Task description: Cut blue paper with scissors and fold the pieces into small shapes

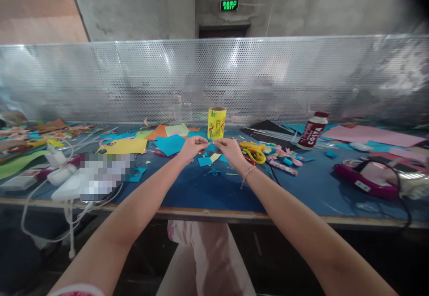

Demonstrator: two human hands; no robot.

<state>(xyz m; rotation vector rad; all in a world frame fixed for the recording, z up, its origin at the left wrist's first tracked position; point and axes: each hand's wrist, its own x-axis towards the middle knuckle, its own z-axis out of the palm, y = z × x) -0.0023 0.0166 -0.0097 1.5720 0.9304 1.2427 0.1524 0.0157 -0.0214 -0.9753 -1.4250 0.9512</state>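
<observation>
So the thing being worked on is a tiny blue scrap [212,146] of paper, same turquoise as the bigger sheets lying around. It's held up just above the middle of the blue worktop [201,193], right in front of the yellow roll [216,124]. The left hand [192,146] and right hand [230,150] meet fingertip to fingertip, each pinched closed on an end of it (the scrap is so small I can't tell its shape or whether it's folded).

Counts: two hands, one yellow roll standing upright, one pair of yellow-handled scissors [253,151] just right of the right hand, and one brown Costa bottle [312,130] further right. Below the hands I count at least three blue offcuts [204,162] plus one pale yellow one. For big sheets there's one blue square [170,144], one yellow [125,146], one orange [160,131] and one pink [372,135].

Hard to read: a blurred patch covers part of the white gadgets and cables [62,175] on the left. The pink bits [281,157] past the scissors are too jumbled to count. The pink headset-looking thing [365,180] far right is smeared by the lens.
</observation>
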